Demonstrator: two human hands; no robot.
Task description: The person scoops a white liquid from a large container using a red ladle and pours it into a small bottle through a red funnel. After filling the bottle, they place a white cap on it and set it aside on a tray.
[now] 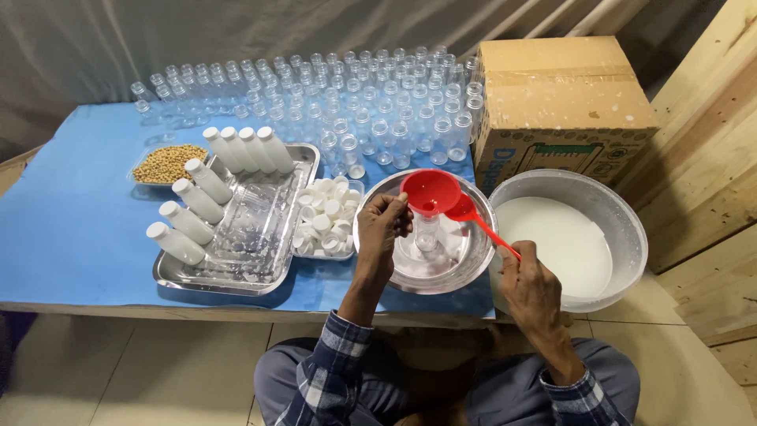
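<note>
1. Funnel (430, 192) — red, wide-mouthed — sits in the neck of a small clear bottle (426, 233) that stands upright in a round steel bowl (465, 264) near the middle of the bench (71, 229), which is covered in blue.
2. Left hand (382, 229) has its grip closed on the funnel's left rim, thumb and fingertips pinching the edge, wrist over the bowl's left side.
3. Right hand (530, 288) has its grip closed around the handle of a red ladle (473, 217); the ladle's cup lies against the funnel's right rim, the handle slanting down and right to the fist.
4. Just right of the steel bowl stands a large translucent tub (623, 229) holding white liquid; the right hand is above its near-left edge.
5. Behind the tub, at the far right, is a cardboard box (564, 99).
6. Left of the steel bowl a small clear container is heaped with white caps (325, 221).
7. Further left lies a steel tray (272, 264); filled white bottles (197, 201) with white caps lie around its left and far edges, four in a row at the far side and four down the left side.
8. A shallow dish of yellowish beans (165, 163) sits just beyond the tray's far-left corner.
9. Across the far part of the bench stand many empty clear bottles (331, 102) — uncapped, upright, packed in rows from the left to the box.
10. The person sits at the near edge, plaid sleeves (331, 367) showing at both forearms.
</note>
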